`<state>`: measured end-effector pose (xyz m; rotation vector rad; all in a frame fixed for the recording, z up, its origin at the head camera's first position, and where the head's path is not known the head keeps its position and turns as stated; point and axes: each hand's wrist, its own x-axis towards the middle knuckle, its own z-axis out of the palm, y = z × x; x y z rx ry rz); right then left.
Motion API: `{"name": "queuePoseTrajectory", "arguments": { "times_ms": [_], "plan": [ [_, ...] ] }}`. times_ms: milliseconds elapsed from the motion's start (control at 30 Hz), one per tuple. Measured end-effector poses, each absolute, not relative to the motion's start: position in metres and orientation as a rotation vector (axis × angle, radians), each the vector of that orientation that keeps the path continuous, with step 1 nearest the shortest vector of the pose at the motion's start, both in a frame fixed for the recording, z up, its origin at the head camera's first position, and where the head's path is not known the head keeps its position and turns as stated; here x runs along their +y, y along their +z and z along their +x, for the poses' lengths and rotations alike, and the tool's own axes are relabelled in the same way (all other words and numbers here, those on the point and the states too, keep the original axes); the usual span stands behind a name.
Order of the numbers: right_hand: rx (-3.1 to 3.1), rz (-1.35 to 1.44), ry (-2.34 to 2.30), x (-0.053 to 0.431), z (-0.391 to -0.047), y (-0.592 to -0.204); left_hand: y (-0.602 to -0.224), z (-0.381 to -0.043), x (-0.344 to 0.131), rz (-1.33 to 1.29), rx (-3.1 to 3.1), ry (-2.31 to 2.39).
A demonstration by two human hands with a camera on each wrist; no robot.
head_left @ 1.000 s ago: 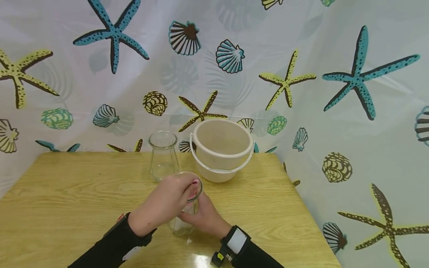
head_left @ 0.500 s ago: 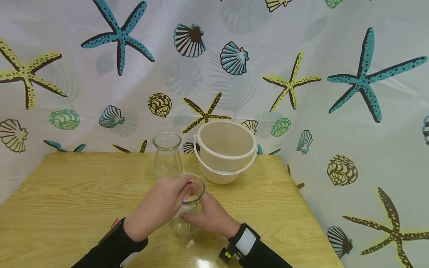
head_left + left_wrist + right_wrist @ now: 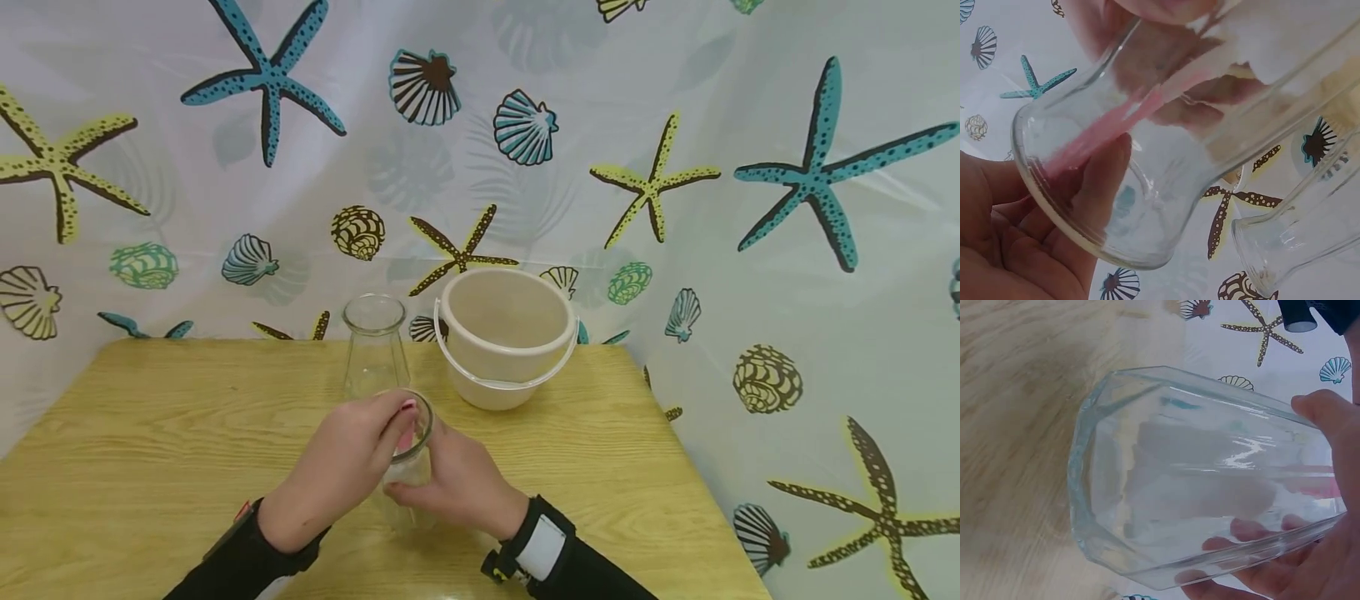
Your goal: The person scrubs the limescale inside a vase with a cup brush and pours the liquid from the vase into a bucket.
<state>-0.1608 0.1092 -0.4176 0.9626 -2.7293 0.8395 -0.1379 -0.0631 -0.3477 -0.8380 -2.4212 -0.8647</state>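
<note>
Low in the head view, my left hand [image 3: 333,462] pinches the pink handle of a bottle brush [image 3: 406,437] at the mouth of a clear glass vase [image 3: 405,472]. The handle [image 3: 1107,130] runs down through the vase's neck in the left wrist view. Through the glass, the brush's wide pale head [image 3: 1204,465] shows blurred in the right wrist view. My right hand [image 3: 468,483] grips the vase from the right side, thumb on the near face and fingers round the far face. The vase's thick faceted base [image 3: 1082,481] is close over the wooden table.
A second glass vase [image 3: 375,354] stands just behind the held one. Right of it is a cream bucket [image 3: 495,375] with its handle hanging in front. The wooden table [image 3: 187,417] ends at a shell-and-starfish printed curtain [image 3: 300,192] behind and to the right.
The camera view has shifted slightly. Both hands and the vase have moved a little left in the last half second; the left hand still holds the brush handle inside the vase mouth.
</note>
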Motion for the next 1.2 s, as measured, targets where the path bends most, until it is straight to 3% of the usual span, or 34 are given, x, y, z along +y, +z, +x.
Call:
{"name": "queuePoseTrajectory", "arguments": {
  "times_ms": [433,1200],
  "plan": [
    [-2.765,0.994,0.806,0.101,-0.161,-0.409,-0.342,-0.124,-0.078,-0.846,-2.528,-1.172],
    [-2.769,0.956,0.74,0.101,-0.163,-0.41,-0.332,-0.127,-0.101,-0.742,-2.434,-1.281]
  ]
}}
